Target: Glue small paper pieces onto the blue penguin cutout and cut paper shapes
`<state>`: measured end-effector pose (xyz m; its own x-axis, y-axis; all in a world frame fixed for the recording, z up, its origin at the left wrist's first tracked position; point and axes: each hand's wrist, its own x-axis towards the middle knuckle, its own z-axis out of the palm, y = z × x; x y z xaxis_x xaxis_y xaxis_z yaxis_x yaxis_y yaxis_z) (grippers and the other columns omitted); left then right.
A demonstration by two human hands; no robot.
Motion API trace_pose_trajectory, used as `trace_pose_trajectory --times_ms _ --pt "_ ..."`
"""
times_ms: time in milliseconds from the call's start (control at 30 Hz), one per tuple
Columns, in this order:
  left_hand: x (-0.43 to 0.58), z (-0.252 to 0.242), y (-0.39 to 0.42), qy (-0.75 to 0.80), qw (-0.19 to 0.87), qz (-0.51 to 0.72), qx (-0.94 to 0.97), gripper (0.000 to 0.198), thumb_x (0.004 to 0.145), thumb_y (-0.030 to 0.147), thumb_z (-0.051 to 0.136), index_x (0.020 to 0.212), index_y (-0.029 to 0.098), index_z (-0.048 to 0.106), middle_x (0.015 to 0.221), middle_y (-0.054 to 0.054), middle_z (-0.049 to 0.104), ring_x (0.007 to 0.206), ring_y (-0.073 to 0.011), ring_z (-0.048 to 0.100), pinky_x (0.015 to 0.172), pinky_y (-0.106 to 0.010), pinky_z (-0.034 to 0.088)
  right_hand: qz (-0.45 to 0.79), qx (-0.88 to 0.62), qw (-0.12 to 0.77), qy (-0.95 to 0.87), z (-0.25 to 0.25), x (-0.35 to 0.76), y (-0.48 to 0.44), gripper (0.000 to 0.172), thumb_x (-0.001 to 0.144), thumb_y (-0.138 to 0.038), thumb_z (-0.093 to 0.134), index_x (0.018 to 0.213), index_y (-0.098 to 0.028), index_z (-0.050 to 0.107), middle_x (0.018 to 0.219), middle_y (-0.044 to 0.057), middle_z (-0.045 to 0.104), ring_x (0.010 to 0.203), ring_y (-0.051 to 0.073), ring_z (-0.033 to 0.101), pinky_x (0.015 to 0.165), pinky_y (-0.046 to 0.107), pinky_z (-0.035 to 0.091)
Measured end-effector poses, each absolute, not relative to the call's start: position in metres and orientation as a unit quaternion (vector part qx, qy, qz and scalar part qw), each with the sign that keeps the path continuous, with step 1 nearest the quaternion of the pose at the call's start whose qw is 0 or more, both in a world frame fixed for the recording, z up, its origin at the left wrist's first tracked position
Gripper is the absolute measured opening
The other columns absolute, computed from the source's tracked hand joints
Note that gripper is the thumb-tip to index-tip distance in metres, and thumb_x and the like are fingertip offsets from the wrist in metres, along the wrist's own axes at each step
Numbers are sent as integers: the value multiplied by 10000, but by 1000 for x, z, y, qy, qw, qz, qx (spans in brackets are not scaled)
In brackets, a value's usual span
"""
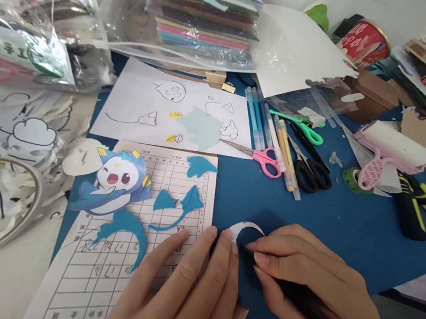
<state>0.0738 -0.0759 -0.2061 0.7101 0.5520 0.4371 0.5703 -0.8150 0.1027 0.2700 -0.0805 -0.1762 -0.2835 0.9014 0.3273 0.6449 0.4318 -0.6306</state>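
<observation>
A white curved paper cutout [246,227] lies on the dark blue surface [261,205]. My left hand [184,283] rests flat with its fingers stretched out, their tips pressing on the cutout's left end. In my right hand [319,272] is a slim black pen [311,312], its tip down beside the cutout's inner curve. Left of my hands, a lined paper form [71,276] carries several blue felt pieces, among them a curved one [135,230], a triangle [164,200] and a tail shape [192,200]. A printed blue-and-white cartoon cutout [119,180] lies by them.
Behind are a sheet with pencil-like outlines [127,105], pink-handled scissors [268,163], black-handled scissors [312,175] and several pens [253,118]. A pink lint roller [397,148] stands right. A tape roll [37,197] and paper scraps lie left; a bag of felt sheets [203,31] is at the back.
</observation>
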Motion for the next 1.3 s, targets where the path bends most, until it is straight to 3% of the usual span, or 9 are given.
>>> trace_pose_trajectory --times_ms 200,333,567,700,933,1067,1300 --pt "73 -204 -73 -311 2 -225 -924 349 930 332 516 1211 141 595 1244 -4 679 1155 -196 547 1044 -354 331 226 -497 408 -732 -181 280 -87 223 793 -16 618 865 -226 622 754 27 706 662 149 661 613 253 557" --pt "71 -204 -78 -337 -23 -237 -911 298 945 317 491 1188 175 589 1223 -5 685 1160 -191 566 988 -347 395 269 -534 498 -627 -188 286 -96 183 936 -160 537 1044 -265 641 739 1 648 641 137 635 603 252 544" --pt "68 -206 -82 -348 -39 -271 -897 204 952 255 495 1116 197 602 1105 3 714 1095 -192 617 952 -356 466 186 -589 339 -710 -177 274 -82 170 957 -186 523 978 -289 658 952 -3 722 904 153 678 821 223 537" --pt "69 -205 -82 -351 -44 -300 -886 168 953 243 496 1066 196 612 1056 6 718 1039 -183 638 933 -345 481 128 -577 293 -752 -176 270 -77 88 912 -176 590 954 -247 623 967 29 734 912 176 691 798 254 559" --pt "71 -208 -82 -350 -47 -332 -875 146 940 195 506 1024 177 624 1009 -13 716 996 -191 638 940 -349 461 -9 -480 253 -840 -185 279 -82 176 893 -38 571 971 -195 581 927 90 756 937 225 699 797 358 559" --pt "71 -208 -84 -349 -39 -343 -871 135 929 183 525 1010 158 630 998 -34 715 992 -207 636 931 -359 461 -73 -421 226 -876 -181 278 -78 142 908 -23 527 973 -133 589 890 151 748 879 240 706 735 373 563" --pt "71 -208 -86 -355 -33 -350 -867 134 926 178 522 1000 154 631 997 -39 713 974 -209 636 907 -352 475 -45 -422 255 -869 -176 269 -73 192 911 -11 469 896 -166 582 765 98 720 742 197 685 655 320 546"
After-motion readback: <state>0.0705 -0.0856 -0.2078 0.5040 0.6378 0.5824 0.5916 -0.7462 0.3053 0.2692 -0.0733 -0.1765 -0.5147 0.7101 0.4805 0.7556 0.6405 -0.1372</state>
